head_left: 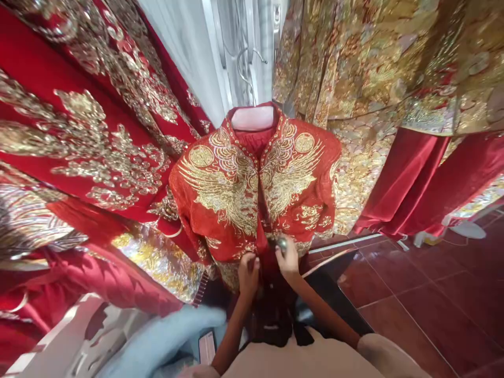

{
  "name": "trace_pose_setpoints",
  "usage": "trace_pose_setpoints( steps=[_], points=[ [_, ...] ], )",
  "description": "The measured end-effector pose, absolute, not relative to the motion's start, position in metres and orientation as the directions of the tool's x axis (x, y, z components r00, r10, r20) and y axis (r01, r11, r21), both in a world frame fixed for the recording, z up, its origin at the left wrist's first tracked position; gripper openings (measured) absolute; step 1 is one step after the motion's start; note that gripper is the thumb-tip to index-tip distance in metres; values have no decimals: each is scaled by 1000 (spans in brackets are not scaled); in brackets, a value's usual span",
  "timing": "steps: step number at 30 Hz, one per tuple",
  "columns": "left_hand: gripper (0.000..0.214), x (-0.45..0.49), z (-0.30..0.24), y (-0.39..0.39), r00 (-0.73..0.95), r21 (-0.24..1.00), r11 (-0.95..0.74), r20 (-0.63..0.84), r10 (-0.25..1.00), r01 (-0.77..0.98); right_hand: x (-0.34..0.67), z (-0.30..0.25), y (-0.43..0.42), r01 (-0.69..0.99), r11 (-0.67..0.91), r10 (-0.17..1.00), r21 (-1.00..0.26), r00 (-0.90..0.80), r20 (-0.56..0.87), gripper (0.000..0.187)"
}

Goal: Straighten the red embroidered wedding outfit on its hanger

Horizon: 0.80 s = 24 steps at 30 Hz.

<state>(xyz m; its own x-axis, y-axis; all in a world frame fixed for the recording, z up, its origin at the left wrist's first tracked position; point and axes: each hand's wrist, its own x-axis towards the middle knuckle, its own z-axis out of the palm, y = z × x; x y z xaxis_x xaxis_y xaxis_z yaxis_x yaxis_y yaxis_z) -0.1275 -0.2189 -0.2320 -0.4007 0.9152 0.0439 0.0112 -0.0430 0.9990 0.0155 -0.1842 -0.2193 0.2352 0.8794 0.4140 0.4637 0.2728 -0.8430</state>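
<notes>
A red jacket (252, 189) with gold embroidered wings hangs on a pink hanger (254, 118) straight ahead. My left hand (249, 273) is closed on the lower front edge of the jacket, fingers pinched on the fabric. My right hand (287, 257) is closed at the jacket's front opening, pinching a small dark round thing, perhaps a button (281, 243). Both hands sit close together at the jacket's hem.
Red and gold embroidered garments (79, 131) hang at the left, and more gold ones (374, 79) at the right. A phone (207, 346) lies below on pale blue cloth (157, 341). Dark red floor tiles (433, 304) spread to the right. A white curtain (205, 52) hangs behind.
</notes>
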Motion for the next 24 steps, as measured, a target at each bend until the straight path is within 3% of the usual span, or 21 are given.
trace_pose_setpoints(
  steps=[3, 5, 7, 11, 15, 24],
  points=[
    [27, -157, -267, -243, -477, 962, 143, -241, 845, -233, 46, -255, -187, 164, 76, 863, -983, 483, 148, 45],
    [30, -175, -278, -247, -457, 923, 212, -347, 819, -320, 62, -271, -182, -54, -27, 883, -998, 466, -49, 48],
    [32, -188, -282, -240, -408, 879, 254, -421, 810, -402, 74, -279, -175, -156, -98, 906, -983, 395, -153, 44],
    [32, -190, -280, -214, -321, 818, 247, -454, 831, -519, 91, -286, -168, -264, -202, 919, -943, 282, -276, 37],
    [33, -178, -283, -211, -339, 786, 185, -450, 826, -590, 108, -284, -166, -356, -271, 908, -894, 213, -360, 39],
    [49, -159, -284, -286, -270, 764, 245, -479, 835, -597, 88, -269, -203, -569, -312, 924, -761, 7, -383, 42]
  ],
)
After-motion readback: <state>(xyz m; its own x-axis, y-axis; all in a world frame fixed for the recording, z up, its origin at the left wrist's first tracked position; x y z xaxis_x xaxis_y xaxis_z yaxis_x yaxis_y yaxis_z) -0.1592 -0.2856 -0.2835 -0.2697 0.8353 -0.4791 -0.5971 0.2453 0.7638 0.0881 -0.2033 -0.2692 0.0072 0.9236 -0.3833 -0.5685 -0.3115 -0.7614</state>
